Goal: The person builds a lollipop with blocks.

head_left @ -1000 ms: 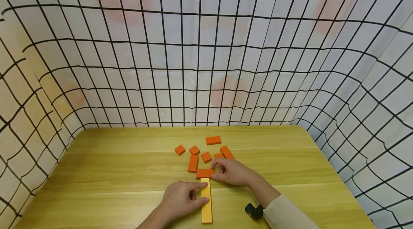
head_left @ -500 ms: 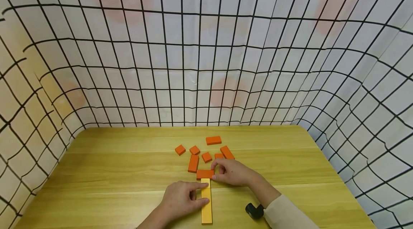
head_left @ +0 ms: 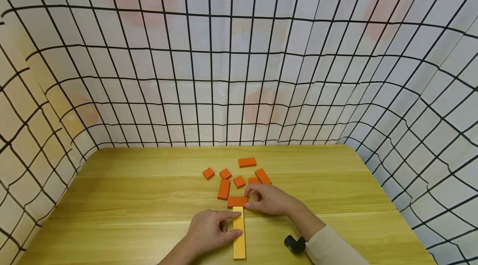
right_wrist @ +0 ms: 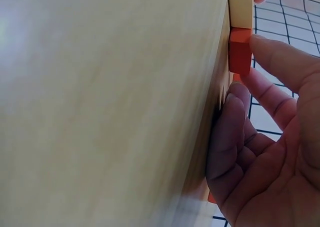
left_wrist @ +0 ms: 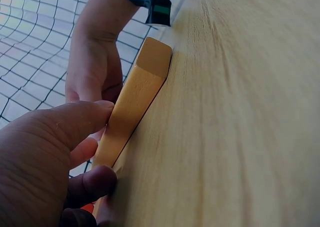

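Note:
An orange rectangular block (head_left: 237,202) lies crosswise at the far end of a yellow strip, the two touching. A seam near the far end shows that the strip is a short yellow block (head_left: 237,209) against a longer yellow block (head_left: 239,248). My left hand (head_left: 210,229) rests its extended index finger and thumb on top of the yellow pieces. With thumb and index finger, my right hand (head_left: 270,199) pinches the orange block at its right end. The right wrist view shows the thumb (right_wrist: 277,57) on the orange block (right_wrist: 240,54).
Beyond the hands lie small orange squares, such as one at the left (head_left: 208,173), and longer orange blocks (head_left: 223,189), (head_left: 247,162). A black fitting (head_left: 294,244) is by the right sleeve (head_left: 332,246). Black wire mesh (head_left: 231,103) encloses the wooden table (head_left: 130,198).

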The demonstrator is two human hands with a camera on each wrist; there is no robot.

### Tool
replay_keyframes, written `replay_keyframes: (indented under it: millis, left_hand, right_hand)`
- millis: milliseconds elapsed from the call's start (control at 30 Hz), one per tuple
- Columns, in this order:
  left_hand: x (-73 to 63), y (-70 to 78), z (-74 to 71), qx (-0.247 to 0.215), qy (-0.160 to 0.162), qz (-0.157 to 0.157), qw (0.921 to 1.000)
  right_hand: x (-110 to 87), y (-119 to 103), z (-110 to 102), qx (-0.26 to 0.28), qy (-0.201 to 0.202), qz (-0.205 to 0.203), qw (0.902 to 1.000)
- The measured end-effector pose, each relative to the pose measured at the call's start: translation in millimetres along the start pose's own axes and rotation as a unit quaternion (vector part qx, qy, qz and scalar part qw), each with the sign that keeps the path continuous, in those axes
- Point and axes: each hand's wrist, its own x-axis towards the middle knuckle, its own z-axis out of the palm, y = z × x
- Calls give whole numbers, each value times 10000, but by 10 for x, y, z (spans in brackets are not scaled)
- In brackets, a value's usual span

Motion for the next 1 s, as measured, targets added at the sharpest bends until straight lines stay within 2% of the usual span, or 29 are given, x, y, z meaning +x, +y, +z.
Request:
replay_keyframes:
  millis: [367,1000]
  left_hand:
    - [-6,-4,8,20,24,23,10000]
    - [-2,-1,6,59,90,108,9999]
  right_hand:
    - [-14,7,10,198,32,0,9998]
    - [-8,22,-1,167,7,-11,9999]
